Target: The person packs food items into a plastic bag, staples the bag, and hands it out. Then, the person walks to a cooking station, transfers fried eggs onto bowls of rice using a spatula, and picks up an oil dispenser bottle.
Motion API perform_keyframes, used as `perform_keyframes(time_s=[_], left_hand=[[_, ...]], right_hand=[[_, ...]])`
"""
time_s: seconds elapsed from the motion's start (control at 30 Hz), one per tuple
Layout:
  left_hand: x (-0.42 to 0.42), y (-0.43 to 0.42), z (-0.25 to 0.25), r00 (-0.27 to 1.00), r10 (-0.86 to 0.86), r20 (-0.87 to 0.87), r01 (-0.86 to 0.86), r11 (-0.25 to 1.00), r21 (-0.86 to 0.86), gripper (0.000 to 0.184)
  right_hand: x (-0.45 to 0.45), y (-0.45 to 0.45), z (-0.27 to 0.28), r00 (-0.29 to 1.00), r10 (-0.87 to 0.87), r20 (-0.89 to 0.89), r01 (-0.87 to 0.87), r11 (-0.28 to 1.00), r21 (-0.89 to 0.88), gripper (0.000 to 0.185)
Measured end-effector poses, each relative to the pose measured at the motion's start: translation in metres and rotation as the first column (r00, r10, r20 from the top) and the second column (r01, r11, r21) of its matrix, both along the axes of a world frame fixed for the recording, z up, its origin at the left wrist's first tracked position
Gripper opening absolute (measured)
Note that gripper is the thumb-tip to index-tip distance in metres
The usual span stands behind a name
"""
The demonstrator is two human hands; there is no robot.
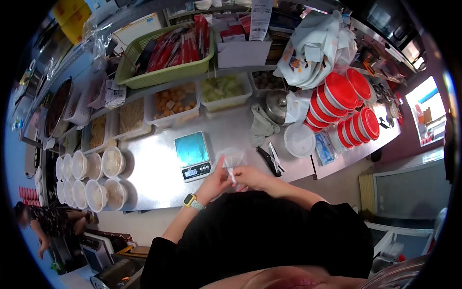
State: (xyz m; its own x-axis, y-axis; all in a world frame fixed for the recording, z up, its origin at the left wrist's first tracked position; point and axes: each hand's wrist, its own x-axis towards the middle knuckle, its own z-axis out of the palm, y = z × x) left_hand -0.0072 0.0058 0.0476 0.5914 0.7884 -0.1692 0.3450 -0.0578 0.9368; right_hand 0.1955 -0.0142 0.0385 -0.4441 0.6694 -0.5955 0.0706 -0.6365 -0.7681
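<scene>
A clear plastic bag (pixel 233 156) lies at the front edge of the metal counter, its gathered white neck pointing toward me. My left hand (pixel 217 182), with a watch on the wrist, pinches this neck while its index finger points up along the bag. From the other side, the fingers of my right hand (pixel 249 177) are closed on the same neck. What the bag contains is hard to make out. Just left of the hands stands a digital scale (pixel 191 150) with a bare platform. To the right lie scissors or tongs with black handles (pixel 269 160).
Several filled round tubs (pixel 97 195) are stacked at the left. Along the back stand bins of cut food (pixel 173 107), below a green basket (pixel 166 55) of red packets. Red-lidded containers (pixel 341 91), a cloth (pixel 262 126) and a lidded pot (pixel 277 103) occupy the right. Another person (pixel 53 224) is at far left.
</scene>
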Motion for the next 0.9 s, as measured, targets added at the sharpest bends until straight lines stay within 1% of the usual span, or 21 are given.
perform_keyframes(time_s=[0.07, 0.1, 0.17, 0.2, 0.23, 0.27, 0.33, 0.37, 0.43, 0.47, 0.53, 0.57, 0.6, 0.63, 0.67, 0.7, 0.73, 0.77, 0.8, 0.83, 0.9], left_hand=[[-0.002, 0.004, 0.005, 0.997, -0.077, 0.016, 0.078, 0.994, -0.076, 0.081], [-0.002, 0.004, 0.004, 0.997, -0.079, 0.015, 0.080, 0.994, -0.075, 0.081], [-0.002, 0.006, -0.001, 0.992, -0.105, 0.076, 0.109, 0.993, -0.054, 0.071], [-0.002, 0.007, 0.002, 0.991, -0.108, 0.075, 0.112, 0.993, -0.048, 0.071], [-0.001, 0.006, 0.004, 0.990, -0.099, 0.103, 0.105, 0.993, -0.058, 0.065], [0.000, 0.006, 0.006, 0.987, -0.090, 0.132, 0.099, 0.993, -0.068, 0.058], [-0.001, 0.009, 0.010, 0.988, -0.092, 0.127, 0.103, 0.991, -0.084, 0.054], [-0.002, 0.010, 0.011, 0.989, -0.089, 0.122, 0.102, 0.989, -0.104, 0.050], [-0.002, 0.011, 0.002, 0.990, -0.101, 0.097, 0.108, 0.992, -0.068, 0.047], [-0.003, 0.010, -0.002, 0.992, -0.108, 0.071, 0.111, 0.993, -0.035, 0.044], [-0.003, 0.009, 0.002, 0.992, -0.103, 0.068, 0.106, 0.993, -0.051, 0.041], [-0.003, 0.009, 0.003, 0.993, -0.097, 0.067, 0.101, 0.993, -0.066, 0.038], [-0.005, 0.007, 0.000, 0.993, -0.102, 0.067, 0.106, 0.992, -0.065, 0.038], [-0.007, 0.003, -0.006, 0.984, -0.055, 0.171, 0.081, 0.986, -0.144, 0.034], [-0.008, 0.003, -0.011, 0.963, -0.001, 0.270, 0.063, 0.973, -0.224, 0.030], [-0.009, 0.005, -0.002, 0.962, -0.004, 0.271, 0.067, 0.973, -0.222, 0.030], [-0.012, 0.006, 0.014, 0.995, -0.075, 0.060, 0.070, 0.994, 0.085, 0.026], [-0.017, 0.006, 0.023, 0.983, -0.076, -0.167, 0.135, 0.918, 0.374, 0.023], [-0.022, 0.009, 0.019, 0.969, -0.065, -0.238, 0.151, 0.919, 0.364, 0.020], [-0.025, 0.007, 0.019, 0.969, -0.067, -0.239, 0.153, 0.920, 0.361, 0.020], [-0.031, 0.001, 0.019, 0.931, -0.112, -0.349, 0.259, 0.874, 0.410, 0.017]], right_hand=[[-0.001, -0.003, 0.001, 1.000, 0.021, 0.019, -0.021, 1.000, 0.010, 0.021], [-0.001, -0.003, -0.002, 0.999, 0.035, 0.016, -0.035, 0.999, 0.030, 0.019], [0.001, -0.002, -0.005, 0.999, 0.049, 0.016, -0.050, 0.997, 0.057, 0.018], [0.001, -0.001, -0.004, 0.990, 0.117, 0.077, -0.129, 0.976, 0.173, 0.017], [0.000, -0.001, -0.004, 0.974, 0.174, 0.147, -0.210, 0.936, 0.282, 0.016], [0.000, -0.002, -0.004, 0.974, 0.169, 0.149, -0.206, 0.936, 0.286, 0.016], [-0.001, -0.004, -0.001, 0.961, 0.155, 0.229, -0.251, 0.838, 0.484, 0.012], [-0.003, -0.006, 0.000, 0.961, 0.151, 0.231, -0.248, 0.838, 0.486, 0.012], [-0.009, -0.010, 0.000, 0.997, -0.015, 0.075, -0.014, 0.929, 0.371, 0.018], [-0.008, -0.010, 0.000, 0.997, -0.016, 0.075, -0.013, 0.929, 0.371, 0.018], [-0.002, -0.006, -0.006, 0.988, 0.090, 0.122, -0.128, 0.929, 0.346, 0.017], [-0.001, -0.005, -0.014, 0.989, 0.088, 0.123, -0.125, 0.929, 0.348, 0.017], [-0.001, -0.005, -0.021, 0.977, 0.001, 0.211, -0.137, 0.767, 0.627, 0.017], [0.000, -0.006, -0.027, 0.957, -0.110, 0.268, -0.173, 0.523, 0.835, 0.018], [0.005, -0.007, -0.032, 0.956, -0.116, 0.269, -0.172, 0.522, 0.835, 0.018], [0.009, -0.008, -0.032, 0.950, -0.085, 0.302, -0.202, 0.571, 0.796, 0.017], [0.010, -0.012, -0.026, 0.942, -0.051, 0.331, -0.230, 0.620, 0.750, 0.017], [0.015, -0.015, -0.020, 0.943, -0.052, 0.328, -0.226, 0.625, 0.747, 0.017], [0.020, -0.013, 0.002, 0.882, -0.085, 0.464, -0.321, 0.612, 0.722, 0.019], [0.023, -0.013, 0.014, 0.801, -0.119, 0.587, -0.412, 0.602, 0.684, 0.020], [0.023, -0.013, 0.005, 0.795, -0.143, 0.590, -0.405, 0.598, 0.691, 0.019]])
